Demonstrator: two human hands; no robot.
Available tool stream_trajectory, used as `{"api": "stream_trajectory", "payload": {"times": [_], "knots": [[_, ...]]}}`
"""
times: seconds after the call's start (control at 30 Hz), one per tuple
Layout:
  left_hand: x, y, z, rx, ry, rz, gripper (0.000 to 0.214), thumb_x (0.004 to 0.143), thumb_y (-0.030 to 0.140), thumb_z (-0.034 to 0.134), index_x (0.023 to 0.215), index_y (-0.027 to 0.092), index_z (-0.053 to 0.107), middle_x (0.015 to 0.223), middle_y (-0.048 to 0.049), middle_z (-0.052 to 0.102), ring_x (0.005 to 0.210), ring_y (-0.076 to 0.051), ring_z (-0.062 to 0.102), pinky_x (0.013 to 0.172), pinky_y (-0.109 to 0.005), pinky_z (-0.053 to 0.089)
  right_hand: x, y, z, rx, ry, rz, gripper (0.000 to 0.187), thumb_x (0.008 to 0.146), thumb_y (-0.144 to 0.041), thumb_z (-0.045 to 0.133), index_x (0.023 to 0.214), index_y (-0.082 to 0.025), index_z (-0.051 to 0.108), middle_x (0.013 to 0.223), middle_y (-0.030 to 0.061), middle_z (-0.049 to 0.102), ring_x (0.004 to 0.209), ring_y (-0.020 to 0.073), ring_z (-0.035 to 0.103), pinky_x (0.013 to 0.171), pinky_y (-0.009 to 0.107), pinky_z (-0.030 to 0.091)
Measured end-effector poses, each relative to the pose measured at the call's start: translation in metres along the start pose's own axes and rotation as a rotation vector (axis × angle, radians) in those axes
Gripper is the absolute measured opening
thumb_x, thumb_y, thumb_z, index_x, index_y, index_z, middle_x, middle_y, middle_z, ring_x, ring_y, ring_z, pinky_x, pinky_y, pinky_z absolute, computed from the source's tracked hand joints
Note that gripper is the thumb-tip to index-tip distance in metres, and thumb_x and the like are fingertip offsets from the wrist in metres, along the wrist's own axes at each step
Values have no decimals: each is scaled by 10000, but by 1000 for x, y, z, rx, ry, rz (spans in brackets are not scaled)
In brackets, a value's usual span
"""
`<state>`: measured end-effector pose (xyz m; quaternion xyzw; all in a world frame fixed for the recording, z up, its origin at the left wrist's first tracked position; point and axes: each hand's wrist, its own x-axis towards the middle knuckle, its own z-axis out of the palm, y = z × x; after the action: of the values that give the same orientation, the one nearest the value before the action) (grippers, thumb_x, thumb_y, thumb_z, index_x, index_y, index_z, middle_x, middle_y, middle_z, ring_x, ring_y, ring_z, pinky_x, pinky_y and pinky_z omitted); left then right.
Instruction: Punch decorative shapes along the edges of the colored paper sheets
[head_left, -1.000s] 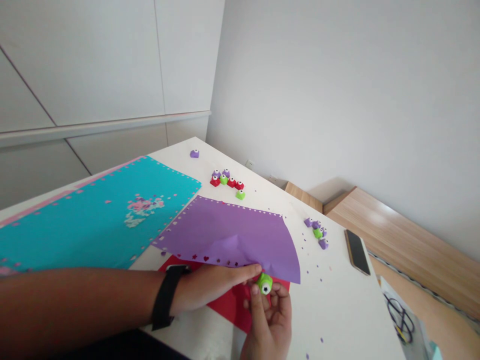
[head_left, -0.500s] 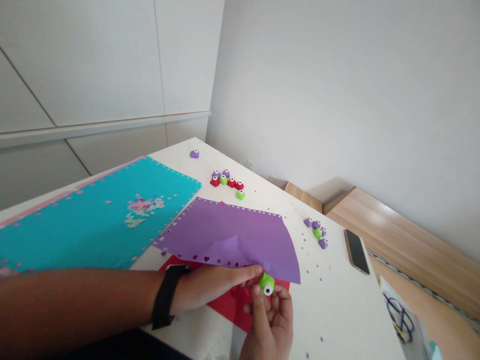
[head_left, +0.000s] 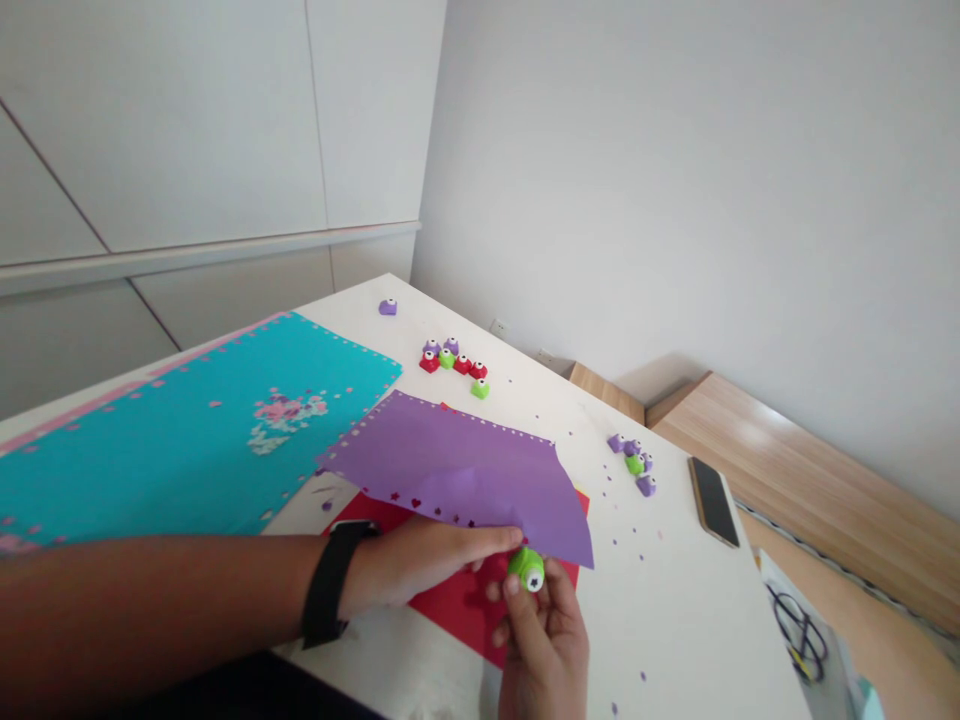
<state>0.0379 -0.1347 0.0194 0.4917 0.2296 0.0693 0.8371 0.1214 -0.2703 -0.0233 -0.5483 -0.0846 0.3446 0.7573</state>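
Two hands at purple sheet (head_left: 457, 470); vs. prev frame its left corner has shifted right, showing more red card (head_left: 457, 590) beneath. R hand (head_left: 544, 640) has fingers curled, gripping green craft punch (head_left: 527, 569) at sheet's lower edge; L hand (head_left: 427, 560) has fingers straight, touching that edge, which has small punched shapes.

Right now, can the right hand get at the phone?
Probably yes, once it lets go. The right hand is holding the green craft punch, but only small paper bits lie on the white table between it and the phone.
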Motion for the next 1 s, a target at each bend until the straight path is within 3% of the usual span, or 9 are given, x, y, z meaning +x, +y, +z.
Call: {"api": "stream_trajectory", "payload": {"times": [0.1, 0.33, 0.47, 0.63, 0.73, 1.0], "knots": [[0, -2, -1, 25, 7, 15, 356, 887, 504, 671, 746, 177, 688, 644, 11, 636, 627, -136, 557, 655, -257, 450, -1, -4, 2, 6, -15, 26, 430, 704, -316, 902, 1025, -181, 650, 797, 20, 711, 656, 157, 686, 445, 168, 449], [-1, 4, -1, -64, -7, 29, 292, 876, 467, 689, 997, 207, 744, 965, -33, 763, 909, -208, 680, 893, -333, 511, -7, -22, 12, 10, 80, 8, 493, 644, -329, 935, 1045, -197, 679, 897, 54, 744, 764, 212, 730, 471, 190, 476], [-3, 10, 0, -64, 50, 85, 316, 858, 452, 712, 1071, 221, 745, 1114, -42, 763, 1043, -232, 679, 993, -363, 488, -7, -29, 8, -13, 47, 5, 516, 634, -342, 941, 1058, -195, 685, 880, 62, 759, 775, 226, 736, 482, 200, 486], [-5, 12, 1, -3, 138, 37, 229, 839, 434, 722, 774, 215, 735, 797, 6, 758, 869, -207, 685, 958, -344, 494, -4, -32, 2, -115, -23, 19, 487, 644, -340, 940, 1007, -175, 661, 835, 76, 774, 681, 194, 724, 467, 182, 481], [-5, 12, 0, 4, 138, 27, 251, 838, 433, 724, 718, 213, 717, 727, 13, 737, 874, -209, 688, 971, -341, 490, -4, -33, 3, -147, -48, 38, 474, 646, -355, 937, 973, -167, 650, 830, 88, 776, 681, 199, 730, 457, 178, 481], [-8, 15, 2, -47, 29, 122, 288, 899, 437, 672, 1071, 219, 747, 1142, -13, 763, 1088, -229, 671, 1039, -359, 471, -8, -34, 11, -68, 37, 2, 567, 586, -334, 964, 1021, -189, 630, 866, 67, 765, 696, 217, 741, 421, 184, 470]]}}
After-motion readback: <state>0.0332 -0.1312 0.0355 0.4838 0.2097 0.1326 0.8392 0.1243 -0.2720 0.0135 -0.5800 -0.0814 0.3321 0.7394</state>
